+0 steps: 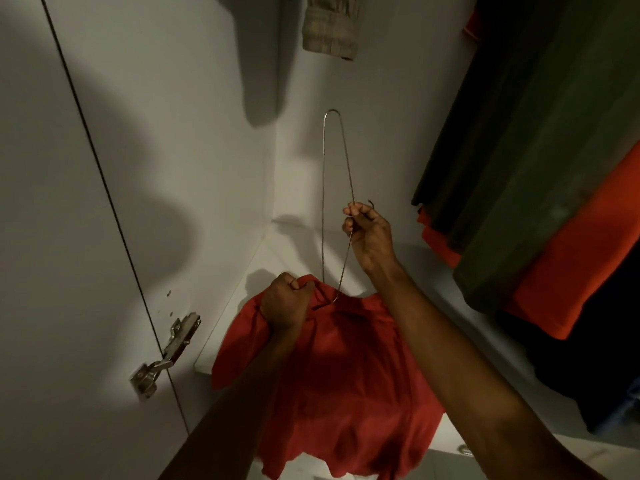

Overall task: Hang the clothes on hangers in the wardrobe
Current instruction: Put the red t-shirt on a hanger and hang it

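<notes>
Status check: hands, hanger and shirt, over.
Left hand grips red shirt collar. Right hand pinches wire hanger, one end inside collar. Nothing in the way.

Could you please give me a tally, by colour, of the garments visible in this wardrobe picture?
Red: 1, the red shirt gripped by the left hand, with the wire hanger pinched by the right hand going into its neck.
Orange: 1, the orange garment hanging at right.
Dark green: 1, the green garment in front of it.
Beige patterned: 1, the beige garment at top.
Total: 4

Dim, hard shadows, wide-angle edge warp
</notes>
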{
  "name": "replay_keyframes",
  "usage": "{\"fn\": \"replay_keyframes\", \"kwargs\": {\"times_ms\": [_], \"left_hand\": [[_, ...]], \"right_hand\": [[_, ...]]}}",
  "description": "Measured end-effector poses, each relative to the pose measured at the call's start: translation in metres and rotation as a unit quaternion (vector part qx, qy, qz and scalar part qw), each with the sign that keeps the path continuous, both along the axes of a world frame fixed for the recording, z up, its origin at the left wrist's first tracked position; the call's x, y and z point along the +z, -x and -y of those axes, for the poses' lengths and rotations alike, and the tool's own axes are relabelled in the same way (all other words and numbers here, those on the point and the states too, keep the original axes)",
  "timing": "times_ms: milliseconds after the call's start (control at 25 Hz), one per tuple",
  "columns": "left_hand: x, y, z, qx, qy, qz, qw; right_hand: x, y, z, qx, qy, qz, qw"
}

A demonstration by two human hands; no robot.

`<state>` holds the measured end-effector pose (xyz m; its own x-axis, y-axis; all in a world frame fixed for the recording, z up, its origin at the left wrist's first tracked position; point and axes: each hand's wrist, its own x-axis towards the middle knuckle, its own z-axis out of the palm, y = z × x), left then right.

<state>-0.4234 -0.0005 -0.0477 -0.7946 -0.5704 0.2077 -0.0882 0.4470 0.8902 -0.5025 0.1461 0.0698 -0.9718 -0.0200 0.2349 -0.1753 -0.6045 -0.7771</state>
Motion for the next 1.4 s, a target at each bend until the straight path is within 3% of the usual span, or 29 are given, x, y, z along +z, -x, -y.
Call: {"fn": "replay_keyframes", "kwargs": {"times_ms": [240, 320, 560, 720, 960, 1080, 1160, 1200, 1240, 1320, 1400], "left_hand": [[-0.004, 0.0, 0.002, -0.009, -0.009, -0.015, 1.0], [-0.004, 0.0, 0.003, -0.004, -0.016, -0.019, 1.0], [0.003, -0.005, 0.003, 0.011, 0.038, -0.074, 0.996], [0.039, 0.011, 0.019, -0.002, 0.094, -0.108, 0.99], [0.08, 0.025, 0.028, 0.002, 0.124, -0.127, 0.984], [0.088, 0.026, 0.034, 0.014, 0.104, -0.092, 0.99], [0.088, 0.038, 0.041, -0.033, 0.031, -0.066, 0.997], [0.089, 0.041, 0.043, -0.066, -0.061, -0.049, 0.995], [0.093, 0.041, 0.042, -0.092, -0.179, -0.018, 0.979], [0.101, 0.04, 0.045, -0.134, -0.385, 0.067, 0.911], [0.108, 0.041, 0.052, -0.136, -0.424, 0.131, 0.886]], "right_hand": [[-0.013, 0.006, 0.002, 0.01, 0.119, 0.045, 0.992], [-0.015, 0.009, 0.003, 0.006, 0.113, 0.051, 0.992], [-0.02, 0.009, -0.009, 0.009, -0.033, 0.076, 0.997], [-0.013, 0.01, -0.022, -0.007, -0.12, 0.075, 0.99], [-0.009, 0.0, -0.046, -0.012, -0.269, 0.104, 0.957], [-0.007, -0.009, -0.055, 0.04, -0.346, 0.11, 0.931], [-0.009, -0.014, -0.062, 0.07, -0.371, 0.109, 0.92], [-0.01, -0.016, -0.066, 0.068, -0.382, 0.105, 0.916], [-0.009, -0.018, -0.07, 0.057, -0.397, 0.099, 0.911], [-0.007, -0.02, -0.081, 0.028, -0.44, 0.088, 0.893], [-0.006, -0.022, -0.092, 0.02, -0.483, 0.067, 0.873]]}}
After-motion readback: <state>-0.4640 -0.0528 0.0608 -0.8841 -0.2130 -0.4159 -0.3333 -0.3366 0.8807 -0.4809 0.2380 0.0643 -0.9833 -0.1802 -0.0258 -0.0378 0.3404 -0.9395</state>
